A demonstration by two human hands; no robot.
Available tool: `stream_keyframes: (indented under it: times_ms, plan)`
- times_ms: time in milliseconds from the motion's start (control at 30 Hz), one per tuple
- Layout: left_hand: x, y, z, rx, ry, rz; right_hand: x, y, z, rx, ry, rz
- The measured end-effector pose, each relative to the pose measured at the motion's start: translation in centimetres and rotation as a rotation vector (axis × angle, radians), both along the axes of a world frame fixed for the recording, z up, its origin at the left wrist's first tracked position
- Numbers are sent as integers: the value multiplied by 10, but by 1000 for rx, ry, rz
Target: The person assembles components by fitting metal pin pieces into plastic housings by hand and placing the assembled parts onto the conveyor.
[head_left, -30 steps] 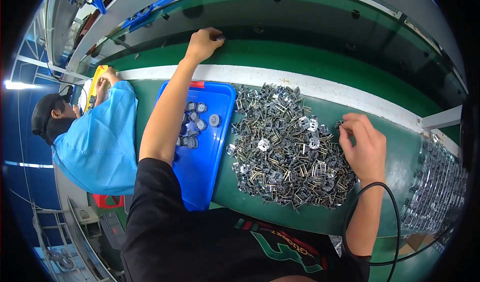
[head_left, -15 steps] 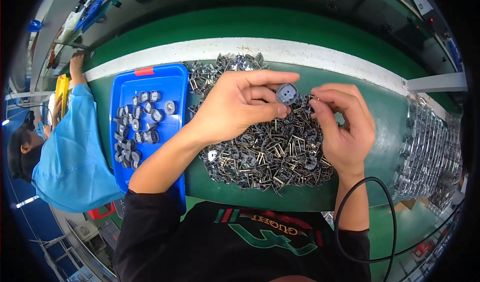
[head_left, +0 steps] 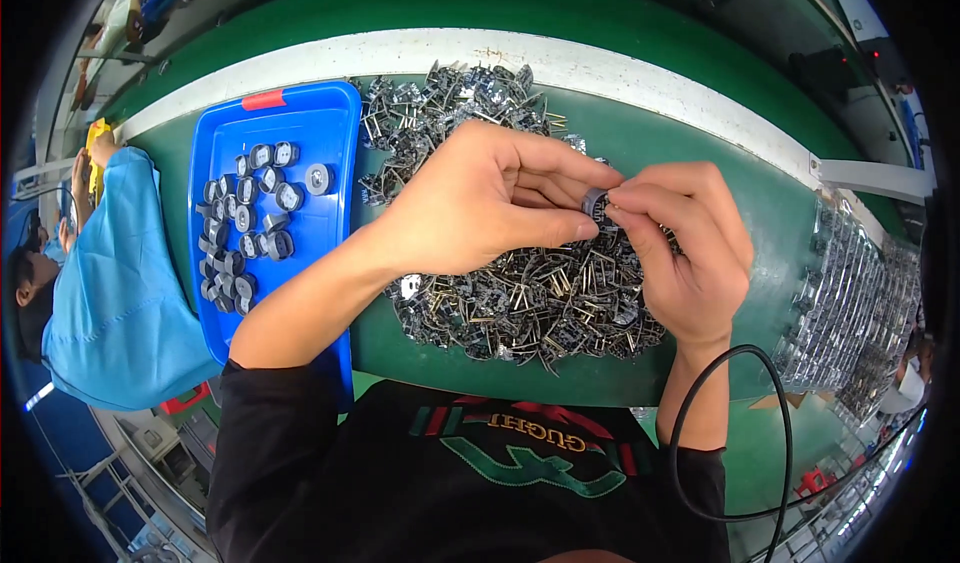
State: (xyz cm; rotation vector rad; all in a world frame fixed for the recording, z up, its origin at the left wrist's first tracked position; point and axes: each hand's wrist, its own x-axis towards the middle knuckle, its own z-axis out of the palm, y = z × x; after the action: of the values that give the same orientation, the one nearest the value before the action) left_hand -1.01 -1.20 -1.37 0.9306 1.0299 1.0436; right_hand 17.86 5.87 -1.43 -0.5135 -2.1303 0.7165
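Above a heap of metal parts (head_left: 520, 303), both hands meet: left hand (head_left: 480, 203) and right hand (head_left: 680, 243) pinch one small round part (head_left: 596, 207) between fingertips. Blue tray (head_left: 300, 123) lies left.

Left hand (head_left: 480, 203), a second ago stretched far out to back edge of green table (head_left: 700, 153), is now drawn in over heap of metal parts (head_left: 520, 303). Both hands now meet: right hand (head_left: 680, 253) and left pinch small round part (head_left: 595, 206) between fingertips.
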Motion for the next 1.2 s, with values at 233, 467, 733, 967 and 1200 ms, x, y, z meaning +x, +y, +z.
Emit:
stream_keyframes:
  times_ms: [233, 467, 733, 967, 1200]
  plan:
    - [4, -5, 5, 64, -10, 90, -5, -10, -6, 38, 35, -36]
    - [1, -2, 12, 39, -2, 58, 3, -6, -1, -220, 90, 119]
    - [-66, 58, 14, 221, 684, 204, 28, 31, -12, -215, -95, -144]
    - [-205, 137, -30, 218, 1242, 588, 45, 47, -3, -201, -268, -143]
    - [-220, 125, -42, 112, 1148, 598, 47, 42, -4, -294, -482, 81]
